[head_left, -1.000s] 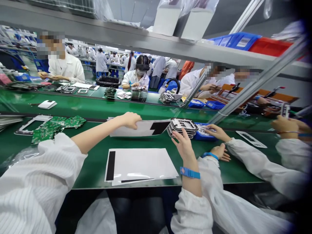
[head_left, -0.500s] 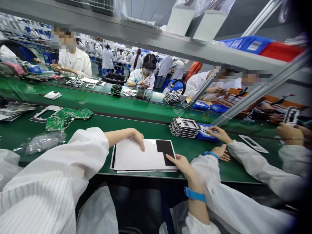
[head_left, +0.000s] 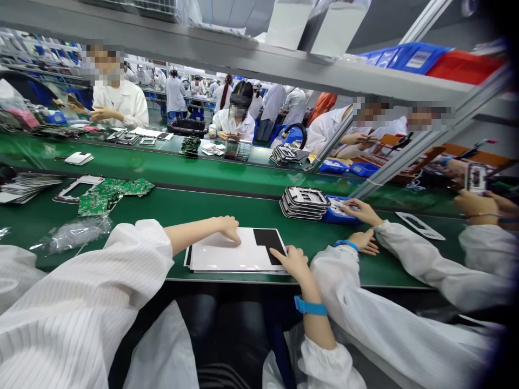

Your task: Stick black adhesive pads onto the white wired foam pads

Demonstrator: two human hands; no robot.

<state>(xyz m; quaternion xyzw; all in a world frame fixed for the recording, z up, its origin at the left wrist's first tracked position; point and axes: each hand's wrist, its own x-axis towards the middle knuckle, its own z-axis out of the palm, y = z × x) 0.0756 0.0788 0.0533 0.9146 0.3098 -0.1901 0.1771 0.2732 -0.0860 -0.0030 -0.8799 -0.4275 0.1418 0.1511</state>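
Observation:
A stack of white sheets, each with a black patch at one corner, lies at the near edge of the green table. My left hand rests on the top sheet near its far edge, fingers curled, tips pressing down. Curled over the stack's right edge beside the black patch is my right hand, which wears a blue wristband.
A pile of grey metal frames and a blue tray stand behind the sheets. A neighbour's hands work at the tray on my right. Green circuit boards and a plastic bag lie to the left. Other workers sit across the belt.
My left hand brought a sheet from the far side and laid it on the stack. My right hand left the frame pile and came to the stack's right edge.

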